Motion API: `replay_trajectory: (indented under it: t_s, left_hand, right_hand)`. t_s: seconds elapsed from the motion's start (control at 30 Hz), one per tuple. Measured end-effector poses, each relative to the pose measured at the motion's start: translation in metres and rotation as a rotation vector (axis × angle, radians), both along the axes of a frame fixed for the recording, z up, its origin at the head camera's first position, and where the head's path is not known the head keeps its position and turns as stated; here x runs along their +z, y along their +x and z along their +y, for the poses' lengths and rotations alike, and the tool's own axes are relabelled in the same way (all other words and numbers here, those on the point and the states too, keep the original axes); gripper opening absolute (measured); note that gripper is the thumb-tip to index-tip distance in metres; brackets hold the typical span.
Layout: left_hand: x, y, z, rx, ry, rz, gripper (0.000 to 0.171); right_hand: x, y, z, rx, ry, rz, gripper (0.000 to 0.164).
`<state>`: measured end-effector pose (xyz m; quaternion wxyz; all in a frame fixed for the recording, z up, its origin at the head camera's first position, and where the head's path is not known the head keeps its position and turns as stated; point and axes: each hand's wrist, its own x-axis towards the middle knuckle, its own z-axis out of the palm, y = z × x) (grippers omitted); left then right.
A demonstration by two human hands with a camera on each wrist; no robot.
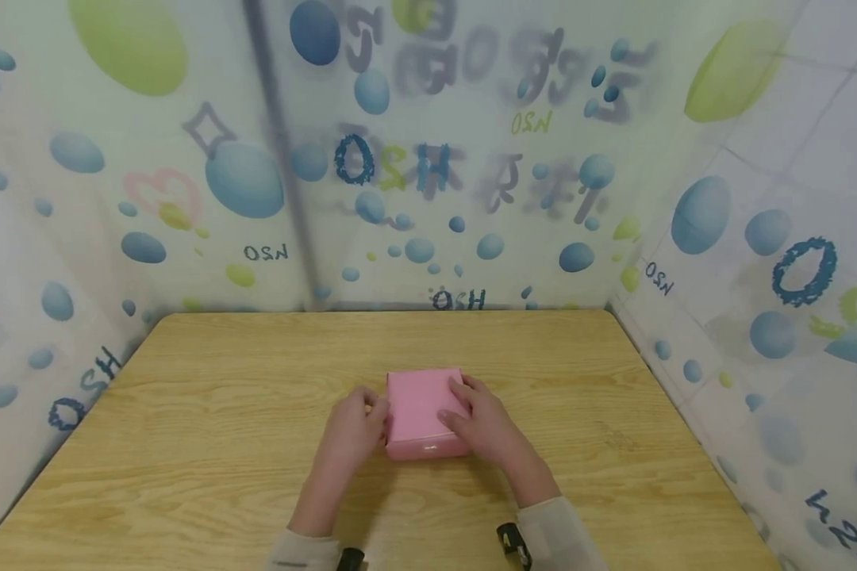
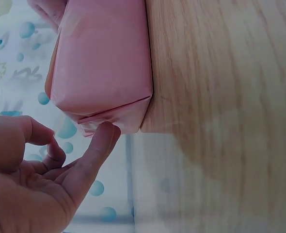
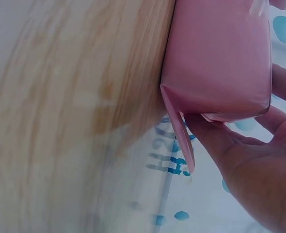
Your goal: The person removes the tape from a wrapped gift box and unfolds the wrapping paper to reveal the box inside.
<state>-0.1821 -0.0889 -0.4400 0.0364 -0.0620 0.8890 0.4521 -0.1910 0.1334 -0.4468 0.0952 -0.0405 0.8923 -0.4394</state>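
Observation:
A box wrapped in pink paper (image 1: 423,406) lies on the wooden table in front of me. My left hand (image 1: 357,424) is at its left end. One straight digit of that hand presses the folded paper end (image 2: 128,116) in the left wrist view, with the other fingers bent and holding nothing. At the opposite end, my right hand (image 1: 486,424) holds the box, some fingers over its top. From the right wrist view, a digit of the right hand (image 3: 249,155) presses the end beside a loose pink paper flap (image 3: 182,133) that sticks out near the table.
The wooden table (image 1: 221,444) extends around the box on all sides. Behind it and along both sides hang pale curtains (image 1: 443,238) printed with blue and green dots and letters. Black straps or devices (image 1: 514,546) sit at the wrists.

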Motion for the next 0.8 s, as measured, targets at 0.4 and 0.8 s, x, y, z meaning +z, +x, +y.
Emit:
replay_trajectory:
  t_s: [0.4,0.8]
  left_hand:
    - [-0.003,0.005,-0.021,0.025,0.109,-0.001,0.021]
    - [-0.004,0.005,-0.028,0.012,0.036,-0.038,0.022]
  right_hand:
    - [-0.003,-0.003,0.0,0.006,0.006,0.0,0.064]
    - [-0.003,-0.002,0.001,0.003,-0.01,0.002,0.064]
